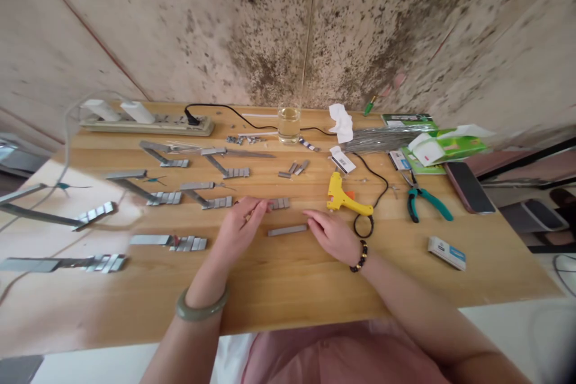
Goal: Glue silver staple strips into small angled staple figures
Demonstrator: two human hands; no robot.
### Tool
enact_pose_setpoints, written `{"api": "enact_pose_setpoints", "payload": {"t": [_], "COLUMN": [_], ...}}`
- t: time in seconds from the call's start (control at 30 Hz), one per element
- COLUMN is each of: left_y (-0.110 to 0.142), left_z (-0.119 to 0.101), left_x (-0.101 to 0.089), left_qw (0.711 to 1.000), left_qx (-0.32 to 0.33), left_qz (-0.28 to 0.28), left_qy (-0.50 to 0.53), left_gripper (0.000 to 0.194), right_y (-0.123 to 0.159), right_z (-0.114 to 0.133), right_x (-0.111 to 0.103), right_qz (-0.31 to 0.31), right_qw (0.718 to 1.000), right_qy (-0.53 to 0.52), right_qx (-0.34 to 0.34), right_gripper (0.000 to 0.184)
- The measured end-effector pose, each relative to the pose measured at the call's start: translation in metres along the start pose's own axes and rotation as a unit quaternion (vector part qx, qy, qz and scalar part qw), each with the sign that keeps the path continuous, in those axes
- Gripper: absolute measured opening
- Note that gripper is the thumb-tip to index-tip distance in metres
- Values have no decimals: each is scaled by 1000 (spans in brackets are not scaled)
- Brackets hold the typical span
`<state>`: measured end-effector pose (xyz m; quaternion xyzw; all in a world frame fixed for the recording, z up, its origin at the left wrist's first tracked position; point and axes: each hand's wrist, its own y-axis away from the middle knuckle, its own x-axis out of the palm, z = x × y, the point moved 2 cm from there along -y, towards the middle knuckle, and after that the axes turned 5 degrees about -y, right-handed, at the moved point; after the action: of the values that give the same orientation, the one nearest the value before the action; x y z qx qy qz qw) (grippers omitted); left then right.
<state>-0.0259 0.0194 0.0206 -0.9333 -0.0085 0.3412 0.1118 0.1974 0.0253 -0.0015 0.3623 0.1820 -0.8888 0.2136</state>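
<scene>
My left hand (243, 222) rests on the wooden table with thumb and fingers drawn together. They close on the left end of a short strip of grey metallic segments (281, 203); that end is hidden by the fingertips. Just in front of the strip lies a plain straight grey bar (287, 230). My right hand (333, 234) lies at the bar's right end, index finger stretched left and thumb slightly apart from it, with nothing visible between them. Whether the thumb touches the bar I cannot tell. A yellow glue gun (344, 197) lies just beyond my right hand.
Several bent grey segmented pieces (166, 198) lie on the left. Behind stand a power strip (148, 125) and a glass of yellowish liquid (288, 125). Thin wires (382, 138), teal-handled pliers (429, 201), a phone (470, 187) and a small box (447, 253) are on the right.
</scene>
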Motion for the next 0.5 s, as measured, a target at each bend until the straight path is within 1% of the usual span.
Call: {"api": "enact_pose_setpoints", "payload": {"t": [0.07, 0.17, 0.23, 0.3, 0.4, 0.5], "left_y": [0, 0, 1, 3, 6, 7], "left_z": [2, 1, -1, -3, -4, -3], "left_x": [1, 5, 9, 14, 19, 24], "left_qw": [1000, 998, 994, 986, 972, 961], "left_qx": [4, 51, 94, 135, 166, 182], "left_qz": [-4, 7, 35, 66, 105, 117], "left_qy": [-13, -31, -39, -69, -129, -170], "left_gripper": [30, 20, 15, 13, 12, 10], "right_y": [0, -1, -1, 0, 2, 5], "right_z": [-2, -3, -1, 1, 1, -5], "right_x": [-1, -8, -17, -29, -47, -61], "right_qz": [-28, -87, -130, -153, -134, -85], "right_qw": [999, 995, 991, 988, 975, 946], "right_qy": [-30, -51, -27, 36, 178, 301], "right_qx": [-1, -6, -5, 1, 24, 86], "right_gripper": [29, 28, 27, 27, 31, 40]}}
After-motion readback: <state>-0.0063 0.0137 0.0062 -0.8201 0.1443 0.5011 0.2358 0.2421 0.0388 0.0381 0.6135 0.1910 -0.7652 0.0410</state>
